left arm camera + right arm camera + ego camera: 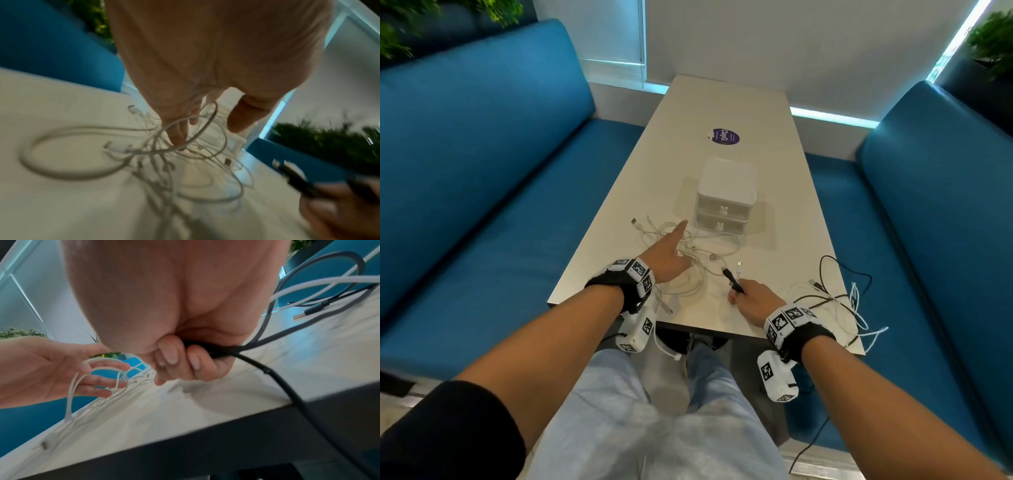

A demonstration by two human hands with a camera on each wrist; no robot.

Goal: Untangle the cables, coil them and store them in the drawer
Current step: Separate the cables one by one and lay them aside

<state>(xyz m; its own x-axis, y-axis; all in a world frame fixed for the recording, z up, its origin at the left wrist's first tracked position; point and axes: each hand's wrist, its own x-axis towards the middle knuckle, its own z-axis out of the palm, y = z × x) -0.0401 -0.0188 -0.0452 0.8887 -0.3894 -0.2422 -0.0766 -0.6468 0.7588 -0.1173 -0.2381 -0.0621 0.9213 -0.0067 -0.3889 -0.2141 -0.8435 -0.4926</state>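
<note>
My left hand is spread flat, fingers straight, over the heap of white cables on the table, just in front of the small white drawer box; both drawers look closed. My right hand is curled round a black cable near its plug end. More black and white cables sprawl at the right corner, some hanging off the edge. Purple sticker lies further back. Blue benches flank the table. Left wrist view is blurred; can't sort out individual strands there.
</note>
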